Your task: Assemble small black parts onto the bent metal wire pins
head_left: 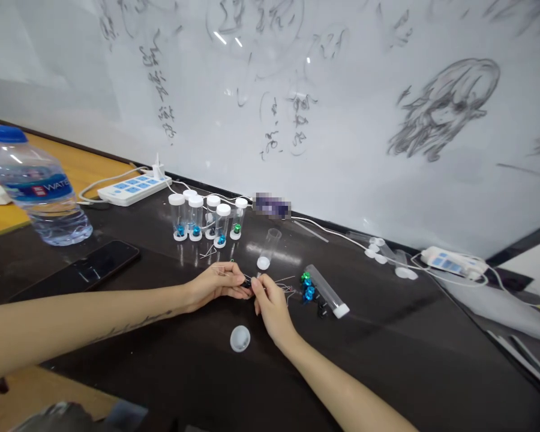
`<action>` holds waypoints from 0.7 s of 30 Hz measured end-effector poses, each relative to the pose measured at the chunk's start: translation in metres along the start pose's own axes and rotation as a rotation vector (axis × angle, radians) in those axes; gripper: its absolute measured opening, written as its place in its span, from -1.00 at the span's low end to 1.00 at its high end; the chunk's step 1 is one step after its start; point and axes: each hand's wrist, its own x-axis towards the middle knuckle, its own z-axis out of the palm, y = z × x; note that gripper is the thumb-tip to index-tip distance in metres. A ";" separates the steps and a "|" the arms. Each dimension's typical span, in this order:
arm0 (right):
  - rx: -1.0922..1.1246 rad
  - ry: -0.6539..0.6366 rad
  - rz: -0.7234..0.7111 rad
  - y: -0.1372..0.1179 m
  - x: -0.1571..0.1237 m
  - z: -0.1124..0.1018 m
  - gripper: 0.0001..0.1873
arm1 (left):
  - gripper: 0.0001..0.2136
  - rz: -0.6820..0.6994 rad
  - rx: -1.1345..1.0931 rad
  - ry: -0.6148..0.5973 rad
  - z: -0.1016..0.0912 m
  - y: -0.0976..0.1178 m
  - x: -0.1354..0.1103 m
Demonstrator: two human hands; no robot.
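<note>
Over the middle of the dark table, my left hand point(222, 282) and my right hand point(272, 306) meet fingertip to fingertip. Both are closed in a pinch on a small black part point(246, 284), mostly covered by the fingers. A thin pale wire runs along my left fingers. More thin wires point(288, 289) lie just beyond my right hand. Small blue metallic pieces point(309, 293), a green one point(305, 276) and black ones point(323, 309) lie to the right. Behind the hands, a clear tube point(272, 243) stands upright on its white base. A white cap point(240, 339) sits nearer me.
Several capped clear tubes point(222, 225) with coloured pieces stand at the back left. Another tube point(328, 291) lies on the right. A phone point(94, 267), a water bottle point(40, 186) and a power strip point(135, 188) are left; another strip point(454, 263) and white caps point(375, 249) are right.
</note>
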 end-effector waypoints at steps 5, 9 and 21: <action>0.017 -0.012 -0.019 0.000 -0.002 -0.001 -0.65 | -0.82 0.013 0.026 0.024 0.004 0.001 -0.002; 0.039 -0.007 -0.034 0.001 -0.002 -0.001 -0.65 | -0.81 0.008 0.061 0.017 0.004 0.000 0.000; 0.081 -0.023 0.052 -0.007 -0.002 0.000 -0.62 | -0.86 -0.033 -0.012 0.002 -0.001 -0.001 0.001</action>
